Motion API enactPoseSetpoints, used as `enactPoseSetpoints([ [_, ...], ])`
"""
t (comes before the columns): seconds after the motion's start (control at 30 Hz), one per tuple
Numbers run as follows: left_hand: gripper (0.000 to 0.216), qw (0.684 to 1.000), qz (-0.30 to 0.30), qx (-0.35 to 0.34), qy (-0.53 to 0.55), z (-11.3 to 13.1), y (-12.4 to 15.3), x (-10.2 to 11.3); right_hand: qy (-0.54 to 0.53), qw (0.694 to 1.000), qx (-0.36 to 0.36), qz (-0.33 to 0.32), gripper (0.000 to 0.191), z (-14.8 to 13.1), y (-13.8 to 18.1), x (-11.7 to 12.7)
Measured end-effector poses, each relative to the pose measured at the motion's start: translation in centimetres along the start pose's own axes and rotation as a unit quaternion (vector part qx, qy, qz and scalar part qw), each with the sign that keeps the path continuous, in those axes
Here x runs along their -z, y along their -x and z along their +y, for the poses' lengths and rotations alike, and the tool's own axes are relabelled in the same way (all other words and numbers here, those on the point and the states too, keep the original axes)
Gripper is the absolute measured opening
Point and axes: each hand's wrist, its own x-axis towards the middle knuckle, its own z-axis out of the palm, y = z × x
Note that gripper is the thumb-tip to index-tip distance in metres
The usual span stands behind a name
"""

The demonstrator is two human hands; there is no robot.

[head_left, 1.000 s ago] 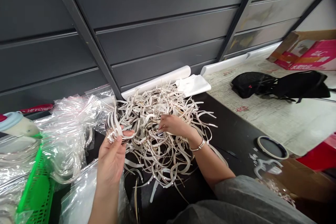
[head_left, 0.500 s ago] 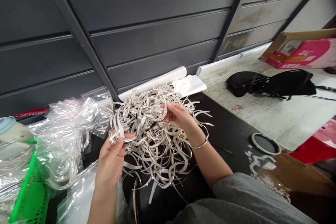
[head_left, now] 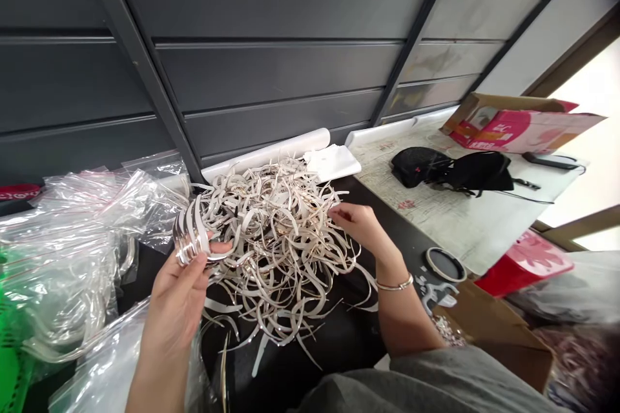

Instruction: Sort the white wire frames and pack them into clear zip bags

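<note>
A tangled pile of pale, curved headbands [head_left: 276,239] lies on a black table top [head_left: 310,355]. My left hand [head_left: 181,284] is closed on a stacked bundle of headbands [head_left: 190,239], held upright at the pile's left edge. My right hand [head_left: 358,222] reaches into the right side of the pile, fingers pinched on one thin headband there. A thin bangle circles my right wrist.
Clear plastic bags [head_left: 72,251] heap up at the left beside a green basket [head_left: 10,361]. A dark slatted wall [head_left: 271,71] stands behind. To the right lie black bags [head_left: 450,171], a pink carton [head_left: 513,122], a round lid [head_left: 443,264] and a brown cardboard box [head_left: 494,329].
My right hand came down from holding a headband above the pile and moved to its right side. The view swung right. My left hand kept its bundle.
</note>
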Motion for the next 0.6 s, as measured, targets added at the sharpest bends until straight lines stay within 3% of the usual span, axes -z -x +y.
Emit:
enactPoseSetpoints([
  [0.07, 0.028, 1.000, 0.004, -0.004, 0.006, 0.1, 0.1, -0.1, 0.013, 0.999, -0.013, -0.038, 0.023, 0.9, 0.9, -0.7],
  [0.13, 0.029, 1.000, 0.011, -0.005, 0.009, 0.2, 0.2, -0.1, 0.012, 0.999, -0.040, -0.033, 0.026, 1.8, 1.6, -1.3],
  [0.27, 0.031, 1.000, -0.002, -0.006, 0.002, 0.0, 0.2, -0.1, -0.003, 0.994, -0.085, 0.071, 0.030, 3.5, 1.7, -2.3],
  [0.37, 0.030, 1.000, -0.015, -0.001, 0.000, -0.2, 0.1, 0.1, 0.023, 0.994, -0.027, 0.107, 0.031, 3.7, 0.8, -3.0],
  [0.5, 0.027, 0.999, -0.029, 0.026, 0.010, -0.4, 0.1, 0.2, 0.115, 0.990, 0.075, 0.026, 0.025, 2.1, -0.7, -4.1],
  [0.6, 0.024, 0.997, -0.043, 0.063, 0.031, -0.4, 0.1, 0.1, 0.157, 0.981, 0.094, -0.065, 0.022, 0.7, -1.5, -5.0],
])
